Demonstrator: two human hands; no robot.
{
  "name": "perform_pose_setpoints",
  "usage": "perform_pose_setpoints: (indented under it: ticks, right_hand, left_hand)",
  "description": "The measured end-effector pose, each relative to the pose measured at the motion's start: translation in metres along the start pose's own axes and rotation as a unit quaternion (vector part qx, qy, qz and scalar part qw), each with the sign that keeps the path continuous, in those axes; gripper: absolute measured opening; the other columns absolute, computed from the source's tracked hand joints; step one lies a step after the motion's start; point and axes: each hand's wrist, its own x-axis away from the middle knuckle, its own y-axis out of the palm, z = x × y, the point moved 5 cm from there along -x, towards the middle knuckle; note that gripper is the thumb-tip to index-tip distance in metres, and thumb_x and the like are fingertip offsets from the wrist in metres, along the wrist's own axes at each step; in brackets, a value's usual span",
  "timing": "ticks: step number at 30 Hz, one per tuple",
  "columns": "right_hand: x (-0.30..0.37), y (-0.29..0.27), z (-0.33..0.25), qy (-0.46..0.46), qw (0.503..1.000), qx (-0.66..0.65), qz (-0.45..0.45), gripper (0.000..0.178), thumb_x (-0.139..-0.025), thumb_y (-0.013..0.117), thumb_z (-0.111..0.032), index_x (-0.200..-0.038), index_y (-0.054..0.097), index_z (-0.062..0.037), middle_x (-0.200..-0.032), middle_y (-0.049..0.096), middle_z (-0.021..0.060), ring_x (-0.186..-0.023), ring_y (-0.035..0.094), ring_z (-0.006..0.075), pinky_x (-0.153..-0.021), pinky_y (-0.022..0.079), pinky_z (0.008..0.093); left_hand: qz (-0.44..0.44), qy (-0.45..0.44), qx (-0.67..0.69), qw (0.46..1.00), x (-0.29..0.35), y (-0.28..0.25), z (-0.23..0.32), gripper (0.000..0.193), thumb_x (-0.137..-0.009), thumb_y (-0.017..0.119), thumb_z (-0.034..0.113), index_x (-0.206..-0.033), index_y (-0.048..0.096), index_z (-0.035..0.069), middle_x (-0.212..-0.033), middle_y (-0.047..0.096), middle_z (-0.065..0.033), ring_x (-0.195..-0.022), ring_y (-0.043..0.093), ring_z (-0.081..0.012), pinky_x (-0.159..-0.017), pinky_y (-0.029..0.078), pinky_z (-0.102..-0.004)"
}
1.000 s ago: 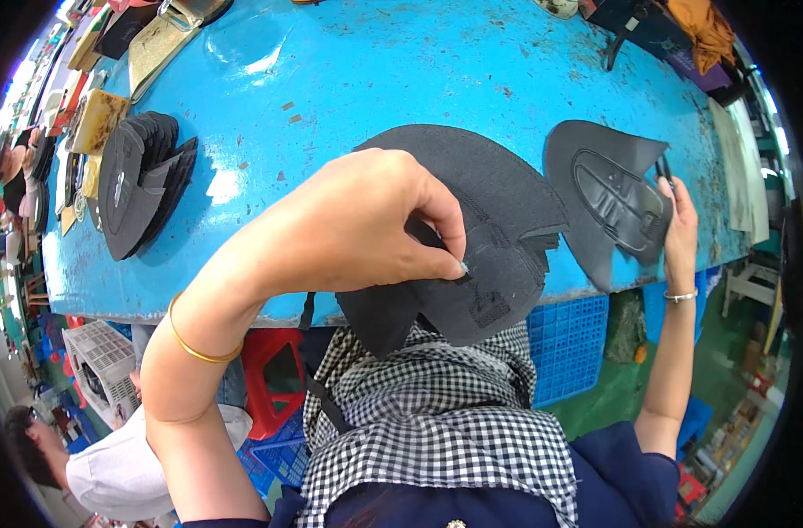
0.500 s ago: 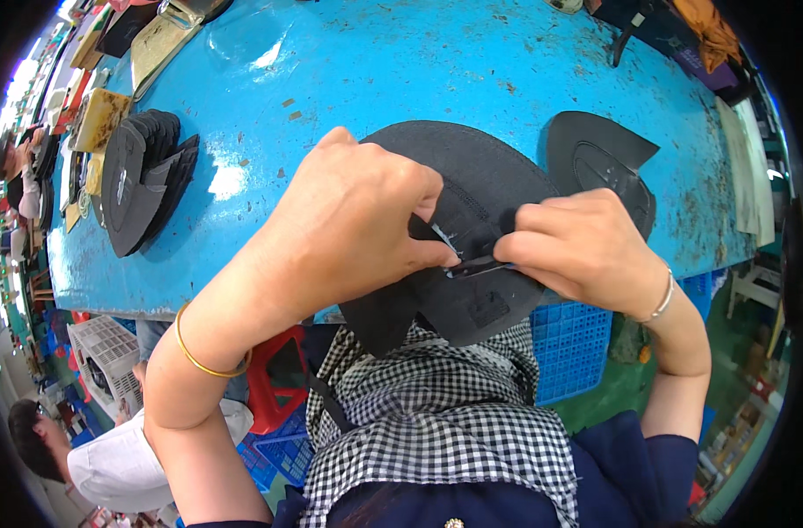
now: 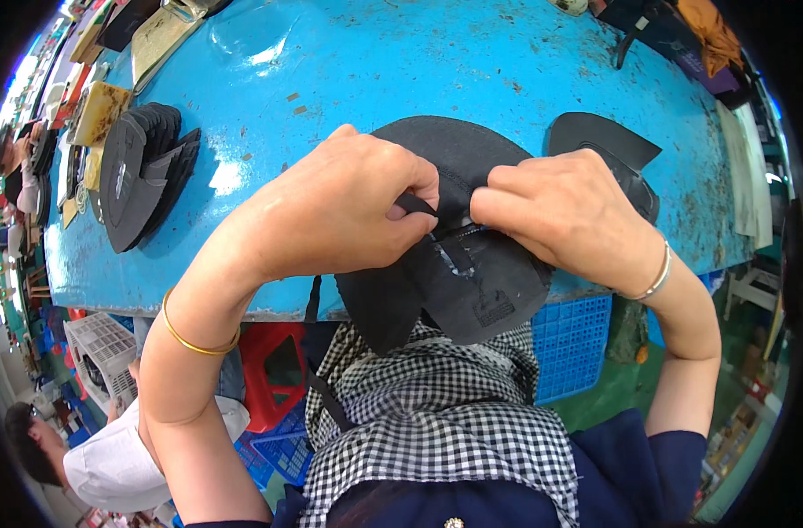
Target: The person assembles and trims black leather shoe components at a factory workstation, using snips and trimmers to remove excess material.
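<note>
A black shoe upper (image 3: pixel 516 282), flat and rounded with a notch in its near edge, lies in front of me at the table's edge. Whitish smears, like glue, mark its middle beside a slit. My left hand (image 3: pixel 348 207) is closed over its left part, pinching a narrow black strip (image 3: pixel 414 204) between thumb and fingers. A length of black strip (image 3: pixel 314 299) also hangs below that hand at the table's edge. My right hand (image 3: pixel 564 211) is closed at the far side of the slit, fingertips turned down against the upper; what they grip is hidden.
A stack of similar black pieces (image 3: pixel 142 176) sits on the blue table (image 3: pixel 357 70) at left, near a stained yellowish block (image 3: pixel 102 114). Another black piece (image 3: pixel 599 145) lies right of my work. Below are a blue crate (image 3: pixel 573 348), a red stool (image 3: pixel 269 374) and a seated person (image 3: pixel 120 458).
Both hands have shifted slightly away from me over the upper. The left hand now holds a black strip, with a length hanging below it, and the smeared middle of the upper is uncovered.
</note>
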Motion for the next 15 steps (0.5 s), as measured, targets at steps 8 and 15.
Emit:
perform_pose_setpoints:
  ticks: [8,15]
  right_hand:
    - [-0.012,0.0,0.006,0.038,0.998,-0.051,-0.009,0.032,-0.091,0.066,-0.037,-0.09,0.057,-0.007,-0.073,0.063,0.0105,-0.071,0.065,0.0321,-0.059,0.048,0.0408]
    - [-0.003,-0.02,-0.006,0.066,0.991,-0.094,0.071,0.023,-0.086,0.071,-0.028,-0.091,0.057,-0.01,-0.079,0.063,0.0068,-0.07,0.064,0.0303,-0.057,0.048,0.0391]
  left_hand:
    - [-0.026,-0.006,0.042,0.999,0.002,-0.001,-0.003,0.013,-0.085,0.069,0.011,-0.091,0.062,0.002,-0.079,0.064,-0.0149,-0.07,0.06,-0.0282,-0.063,0.047,-0.0365]
    - [0.126,-0.017,0.197,0.972,0.014,-0.008,-0.02,0.013,-0.092,0.065,0.012,-0.095,0.06,0.001,-0.072,0.055,0.0034,-0.066,0.055,-0.0117,-0.06,0.044,-0.0291]
